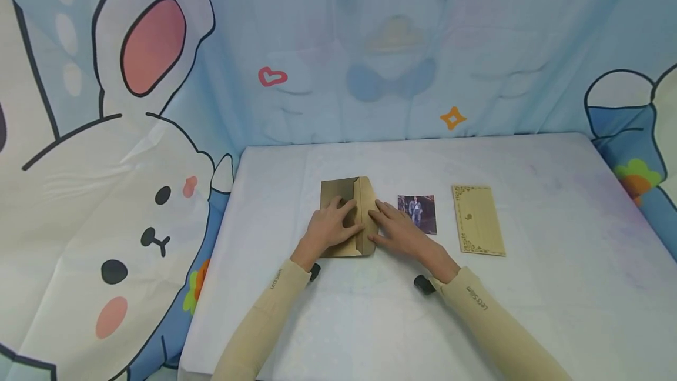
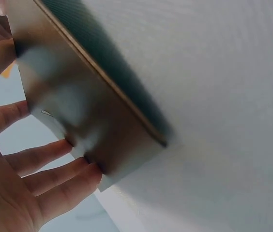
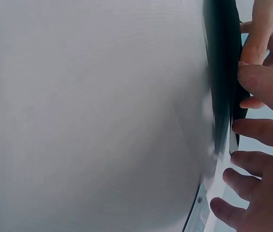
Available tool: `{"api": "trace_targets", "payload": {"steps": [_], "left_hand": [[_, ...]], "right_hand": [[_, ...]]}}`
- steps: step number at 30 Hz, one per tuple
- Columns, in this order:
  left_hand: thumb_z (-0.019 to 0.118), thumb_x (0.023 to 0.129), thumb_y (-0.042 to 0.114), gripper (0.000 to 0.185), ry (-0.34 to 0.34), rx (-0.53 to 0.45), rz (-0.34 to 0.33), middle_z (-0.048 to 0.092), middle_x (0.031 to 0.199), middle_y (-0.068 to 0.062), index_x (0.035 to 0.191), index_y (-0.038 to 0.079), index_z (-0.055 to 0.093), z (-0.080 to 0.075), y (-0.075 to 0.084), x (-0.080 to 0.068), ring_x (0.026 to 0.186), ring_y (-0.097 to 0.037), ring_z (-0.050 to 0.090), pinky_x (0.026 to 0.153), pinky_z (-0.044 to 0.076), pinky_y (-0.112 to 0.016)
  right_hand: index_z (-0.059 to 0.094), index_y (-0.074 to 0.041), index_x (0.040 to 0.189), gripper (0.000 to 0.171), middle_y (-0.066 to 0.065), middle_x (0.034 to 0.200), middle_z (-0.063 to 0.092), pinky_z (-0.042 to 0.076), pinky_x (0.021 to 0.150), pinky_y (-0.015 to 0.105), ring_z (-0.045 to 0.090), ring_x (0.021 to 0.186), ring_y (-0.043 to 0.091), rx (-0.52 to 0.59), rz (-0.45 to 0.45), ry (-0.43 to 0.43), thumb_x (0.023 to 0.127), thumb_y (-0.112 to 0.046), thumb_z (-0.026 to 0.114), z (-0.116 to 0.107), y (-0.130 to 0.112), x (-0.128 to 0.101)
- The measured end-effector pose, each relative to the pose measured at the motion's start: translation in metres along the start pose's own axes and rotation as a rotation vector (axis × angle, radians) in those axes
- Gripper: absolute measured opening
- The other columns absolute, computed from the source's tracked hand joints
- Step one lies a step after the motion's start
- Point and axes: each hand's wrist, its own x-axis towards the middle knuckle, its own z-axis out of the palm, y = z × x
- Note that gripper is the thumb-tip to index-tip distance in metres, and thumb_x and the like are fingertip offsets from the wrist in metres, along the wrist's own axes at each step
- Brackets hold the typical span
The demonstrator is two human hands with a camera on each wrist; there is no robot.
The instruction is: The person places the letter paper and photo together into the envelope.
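A brown kraft-paper envelope (image 1: pixel 335 188) lies on the white table, its flap (image 1: pixel 366 193) unfolded along the right side. My left hand (image 1: pixel 331 226) rests on the envelope body with its fingers spread, thumb towards the flap crease. From the right, my right hand (image 1: pixel 400 231) has straight fingertips at the flap's outer edge. In the left wrist view, fingertips touch the envelope (image 2: pixel 78 87) near its far edge. In the right wrist view, the right thumb and fingers lie along the dark envelope (image 3: pixel 236 53), with part of the left hand beyond.
Just beyond the right hand lies a small photo (image 1: pixel 425 209) of a standing person, partly covered by the fingers. Farther right is a tan card (image 1: pixel 478 219) with an ornate dark border. A light blue cartoon curtain (image 1: pixel 296 110) hangs behind the white tabletop (image 1: pixel 555 240).
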Motion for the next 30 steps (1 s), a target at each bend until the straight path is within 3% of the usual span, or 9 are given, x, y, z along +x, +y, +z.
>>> {"api": "trace_targets", "payload": {"steps": [8,22,30], "left_hand": [[0.053,0.095,0.065,0.066,-0.002,0.007,0.004,0.048,0.148,-0.015,0.149,0.029,0.045,0.001,0.001,-0.001,0.106,-0.034,0.068,0.082,0.058,-0.044],[0.047,0.098,0.065,0.063,-0.017,-0.031,-0.004,0.048,0.151,-0.016,0.150,0.029,0.046,0.000,-0.001,-0.001,0.123,-0.036,0.062,0.092,0.056,-0.049],[0.048,0.098,0.064,0.063,-0.011,-0.038,-0.002,0.048,0.151,-0.015,0.150,0.028,0.046,-0.002,-0.001,-0.001,0.122,-0.036,0.063,0.090,0.056,-0.048]], "right_hand": [[0.047,-0.001,0.148,0.065,0.027,0.160,0.031,0.031,0.113,0.065,0.032,0.147,0.046,-0.003,-0.010,0.015,0.097,-0.035,0.066,-0.002,-0.001,-0.002],[0.045,0.001,0.149,0.068,0.028,0.159,0.031,0.031,0.114,0.064,0.034,0.146,0.046,0.012,-0.013,0.046,0.096,-0.035,0.067,-0.005,0.004,-0.007],[0.039,-0.005,0.154,0.072,0.025,0.162,0.027,0.030,0.112,0.068,0.029,0.148,0.047,0.028,0.069,0.049,0.096,-0.038,0.067,-0.019,0.009,-0.017]]}}
